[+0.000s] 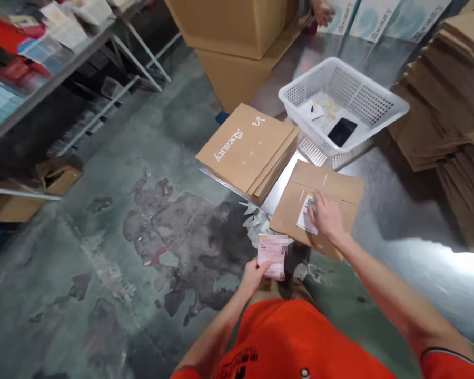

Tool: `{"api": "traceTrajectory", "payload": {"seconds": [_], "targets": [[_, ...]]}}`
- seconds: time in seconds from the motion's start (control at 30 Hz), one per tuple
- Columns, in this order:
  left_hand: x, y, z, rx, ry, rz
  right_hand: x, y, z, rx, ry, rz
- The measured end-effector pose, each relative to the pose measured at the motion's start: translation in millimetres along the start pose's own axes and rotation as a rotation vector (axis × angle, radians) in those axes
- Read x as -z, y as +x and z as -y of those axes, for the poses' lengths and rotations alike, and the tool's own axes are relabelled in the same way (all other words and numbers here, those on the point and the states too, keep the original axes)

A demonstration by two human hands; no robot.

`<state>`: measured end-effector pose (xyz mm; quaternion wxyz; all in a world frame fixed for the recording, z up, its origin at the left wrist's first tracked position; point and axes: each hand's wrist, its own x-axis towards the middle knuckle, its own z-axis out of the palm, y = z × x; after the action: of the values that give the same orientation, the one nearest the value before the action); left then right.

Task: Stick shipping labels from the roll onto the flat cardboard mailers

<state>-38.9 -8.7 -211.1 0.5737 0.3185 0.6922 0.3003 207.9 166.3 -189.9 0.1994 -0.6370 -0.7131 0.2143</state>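
White script on top mailer (248, 147) of stack reads "beauty"; same word on pale boxes (375, 18) at table's (387, 210) far side. White basket (383, 123): dark phone, paper scrap. Left hand (253, 276) grips pink slips (272, 258); right hand (327, 213), fingers spread, touches white label (307, 215) on flat cardboard mailer (339, 195), table edge.

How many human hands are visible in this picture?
3. The left hand holds pink slips; the right hand touches the label on the cardboard; another person's hand is at the top, near the printed boxes. More may be hidden.
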Motion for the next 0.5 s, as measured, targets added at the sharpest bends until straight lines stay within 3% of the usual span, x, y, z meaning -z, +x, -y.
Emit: {"api": "traceTrajectory", "payload": {"seconds": [0.07,0.13,0.23,0.27,0.33,0.4,0.47,0.5], "targets": [[-4.0,22,-25,-0.127,-0.017,-0.064,-17,-7,20,-0.006,0.003,-0.041],[-13.0,44,-49,-0.227,-0.001,-0.042,-32,-19,33,0.007,0.026,-0.041],[-22.9,60,-71,-0.352,0.068,0.008,-42,-49,22,0.295,0.136,0.201],[-24.1,59,-74,-0.373,0.100,0.014,-41,-58,10,0.320,0.145,0.197],[-24.2,50,-73,-0.380,0.164,0.008,-32,-73,-19,0.134,0.123,-0.013],[-24.2,34,-71,-0.362,0.221,0.001,-15,-82,-41,-0.222,0.116,-0.230],[-27.2,13,-70,-0.345,0.265,0.007,4,-87,-52,-0.489,0.174,-0.265],[-30.7,2,-71,-0.348,0.274,0.014,13,-91,-54,-0.546,0.238,-0.237]]}}
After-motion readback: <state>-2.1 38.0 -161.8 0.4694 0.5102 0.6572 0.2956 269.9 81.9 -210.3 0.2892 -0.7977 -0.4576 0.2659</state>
